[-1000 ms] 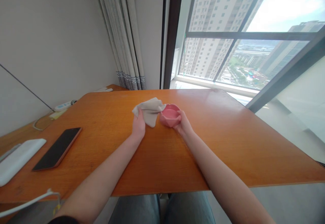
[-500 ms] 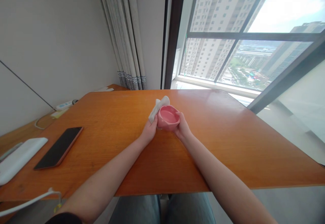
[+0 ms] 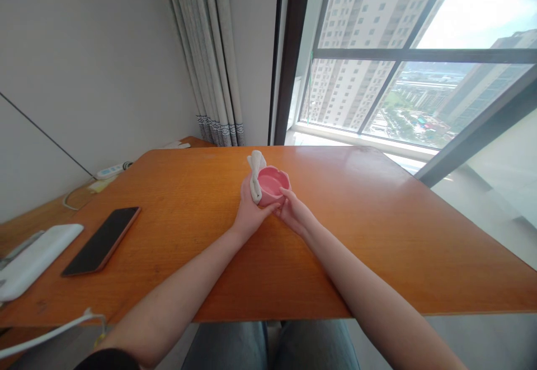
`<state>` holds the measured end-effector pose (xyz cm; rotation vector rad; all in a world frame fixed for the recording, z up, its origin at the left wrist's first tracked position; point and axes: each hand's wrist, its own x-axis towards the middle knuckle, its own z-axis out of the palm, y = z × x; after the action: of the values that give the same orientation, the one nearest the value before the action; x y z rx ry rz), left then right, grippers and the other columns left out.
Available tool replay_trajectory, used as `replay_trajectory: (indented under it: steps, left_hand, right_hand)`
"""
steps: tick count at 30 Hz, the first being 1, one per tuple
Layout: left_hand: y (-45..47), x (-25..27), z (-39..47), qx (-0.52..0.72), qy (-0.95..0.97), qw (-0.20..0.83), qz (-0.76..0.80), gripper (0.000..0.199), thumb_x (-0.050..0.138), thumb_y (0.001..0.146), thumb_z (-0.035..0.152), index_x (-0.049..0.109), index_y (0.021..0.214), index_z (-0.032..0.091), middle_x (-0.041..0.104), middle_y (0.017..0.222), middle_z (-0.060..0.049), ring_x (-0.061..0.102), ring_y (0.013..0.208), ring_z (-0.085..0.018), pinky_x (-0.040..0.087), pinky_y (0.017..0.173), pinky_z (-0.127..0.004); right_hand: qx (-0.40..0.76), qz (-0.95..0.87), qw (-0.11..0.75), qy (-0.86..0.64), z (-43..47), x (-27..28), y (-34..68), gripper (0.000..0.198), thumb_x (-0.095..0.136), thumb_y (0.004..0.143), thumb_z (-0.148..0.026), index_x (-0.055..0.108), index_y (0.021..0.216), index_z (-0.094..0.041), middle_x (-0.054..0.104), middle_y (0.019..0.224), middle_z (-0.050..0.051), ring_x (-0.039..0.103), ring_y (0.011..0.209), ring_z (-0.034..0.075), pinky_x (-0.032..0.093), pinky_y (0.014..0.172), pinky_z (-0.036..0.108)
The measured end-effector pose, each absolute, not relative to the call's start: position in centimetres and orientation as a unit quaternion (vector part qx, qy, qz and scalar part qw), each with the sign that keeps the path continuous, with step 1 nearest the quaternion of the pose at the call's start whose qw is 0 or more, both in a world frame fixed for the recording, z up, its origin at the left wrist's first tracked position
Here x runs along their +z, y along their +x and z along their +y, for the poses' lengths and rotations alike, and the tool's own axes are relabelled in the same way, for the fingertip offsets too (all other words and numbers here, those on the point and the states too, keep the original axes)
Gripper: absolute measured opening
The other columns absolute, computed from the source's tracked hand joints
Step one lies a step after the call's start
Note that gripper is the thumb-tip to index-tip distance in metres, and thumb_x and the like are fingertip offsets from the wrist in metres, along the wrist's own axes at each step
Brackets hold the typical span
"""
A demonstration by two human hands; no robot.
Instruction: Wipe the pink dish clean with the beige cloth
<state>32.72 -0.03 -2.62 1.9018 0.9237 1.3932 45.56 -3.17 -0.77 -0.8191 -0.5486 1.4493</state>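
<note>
A small pink bowl (image 3: 272, 183) with a wavy, petal-like rim is held above the middle of the wooden table (image 3: 188, 191), its hollow side tilted toward me. My right hand (image 3: 296, 212) grips its lower right, the thumb over the rim. On the bowl's left side, a folded white cloth (image 3: 255, 177) lies between the bowl and my left hand (image 3: 249, 210). That hand is closed around cloth and bowl, with its thumb stretched along the bowl's lower front. Its other fingers are mostly hidden behind the cloth.
A black phone-like slab (image 3: 103, 241) with an orange edge lies on the left of the table. Beside it is a white rounded object (image 3: 39, 258). A white cable (image 3: 54, 333) crosses the front left corner. A power strip (image 3: 113, 170) sits by the wall.
My left hand has shifted the cloth to stand more upright against the bowl's left side, its thumb now below the bowl. The bowl has moved slightly left, and my right thumb reaches further over the rim.
</note>
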Motion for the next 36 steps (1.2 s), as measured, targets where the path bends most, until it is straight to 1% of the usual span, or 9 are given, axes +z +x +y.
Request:
replay_trajectory:
  steps: [4, 9, 10, 14, 17, 23, 27, 31, 36]
  left_hand:
    - [32.4, -2.0, 0.3, 0.503, 0.739, 0.300, 0.333, 0.106, 0.082, 0.058, 0.044, 0.024, 0.143, 0.024, 0.030, 0.146, -0.015, 0.030, 0.137, -0.030, 0.023, 0.115, -0.046]
    - [31.9, -1.3, 0.8, 0.472, 0.748, 0.344, 0.314, 0.099, 0.083, 0.056, 0.044, 0.034, 0.138, 0.022, 0.041, 0.140, -0.013, 0.039, 0.132, -0.030, 0.028, 0.112, -0.047]
    - [31.9, -1.3, 0.9, 0.454, 0.756, 0.364, 0.300, 0.098, 0.084, 0.055, 0.043, 0.035, 0.137, 0.021, 0.042, 0.139, -0.013, 0.040, 0.131, -0.031, 0.029, 0.112, -0.047]
    - [31.7, -1.3, 1.2, 0.409, 0.764, 0.430, 0.253, 0.095, 0.084, 0.056, 0.041, 0.039, 0.136, 0.020, 0.046, 0.139, -0.014, 0.043, 0.130, -0.032, 0.031, 0.111, -0.048]
    - [31.7, -1.3, 1.3, 0.421, 0.751, 0.444, 0.248, 0.090, 0.082, 0.059, 0.042, 0.041, 0.135, 0.019, 0.048, 0.138, -0.014, 0.044, 0.129, -0.031, 0.032, 0.110, -0.048]
    - [31.8, -1.7, 1.6, 0.442, 0.744, 0.426, 0.265, 0.073, 0.077, 0.067, 0.039, 0.048, 0.132, 0.020, 0.052, 0.136, -0.013, 0.048, 0.126, -0.029, 0.035, 0.109, -0.046]
    - [31.8, -1.8, 2.0, 0.461, 0.715, 0.438, 0.290, 0.059, 0.074, 0.071, 0.038, 0.055, 0.123, 0.019, 0.060, 0.126, -0.012, 0.056, 0.116, -0.026, 0.041, 0.103, -0.043]
    - [31.9, -1.8, 1.8, 0.498, 0.693, 0.426, 0.302, 0.040, 0.067, 0.077, 0.040, 0.061, 0.110, 0.018, 0.064, 0.111, -0.009, 0.059, 0.106, -0.023, 0.044, 0.098, -0.040]
    - [32.5, -2.7, 1.3, 0.475, 0.695, 0.441, 0.310, 0.036, 0.057, 0.084, 0.041, 0.059, 0.114, 0.020, 0.061, 0.115, -0.008, 0.056, 0.110, -0.023, 0.044, 0.099, -0.039]
  right_hand:
    - [0.652, -0.257, 0.630, -0.335, -3.5, -0.6, 45.6, 0.044, 0.068, 0.071, -0.017, 0.053, 0.111, -0.026, 0.071, 0.100, 0.001, 0.068, 0.081, 0.014, 0.055, 0.061, 0.021]
    - [0.697, -0.260, 0.571, -0.347, -3.2, 0.1, 47.4, 0.035, 0.059, 0.083, -0.044, 0.057, 0.110, -0.022, 0.071, 0.097, 0.005, 0.069, 0.076, 0.018, 0.057, 0.060, 0.029]
    - [0.701, -0.253, 0.566, -0.353, -3.1, 0.2, 47.9, 0.034, 0.057, 0.084, -0.044, 0.059, 0.108, -0.020, 0.072, 0.095, 0.006, 0.069, 0.074, 0.018, 0.057, 0.060, 0.030]
    - [0.719, -0.238, 0.527, -0.385, -2.8, 0.6, 49.6, 0.024, 0.056, 0.081, -0.025, 0.061, 0.102, -0.015, 0.072, 0.087, 0.007, 0.069, 0.073, 0.020, 0.057, 0.060, 0.032]
    - [0.733, -0.226, 0.507, -0.394, -2.8, 0.6, 49.7, 0.026, 0.055, 0.078, -0.021, 0.061, 0.103, -0.015, 0.072, 0.086, 0.007, 0.068, 0.072, 0.021, 0.057, 0.059, 0.033]
    - [0.605, -0.140, 0.666, -0.412, -2.4, -0.5, 47.8, 0.024, 0.047, 0.073, -0.014, 0.064, 0.089, -0.020, 0.071, 0.080, 0.002, 0.066, 0.075, 0.017, 0.057, 0.064, 0.027]
    - [0.597, -0.122, 0.685, -0.399, -2.2, -1.0, 47.5, 0.022, 0.048, 0.072, -0.016, 0.064, 0.087, -0.020, 0.071, 0.080, 0.002, 0.066, 0.079, 0.018, 0.058, 0.067, 0.029]
    - [0.536, -0.132, 0.728, -0.407, -2.2, -0.8, 47.9, 0.020, 0.051, 0.069, -0.017, 0.063, 0.085, -0.022, 0.070, 0.080, -0.001, 0.065, 0.083, 0.017, 0.057, 0.073, 0.027]
    - [0.512, -0.157, 0.744, -0.400, -2.0, -1.5, 48.1, 0.017, 0.051, 0.071, -0.022, 0.059, 0.086, -0.023, 0.069, 0.081, -0.002, 0.066, 0.089, 0.017, 0.058, 0.076, 0.027]
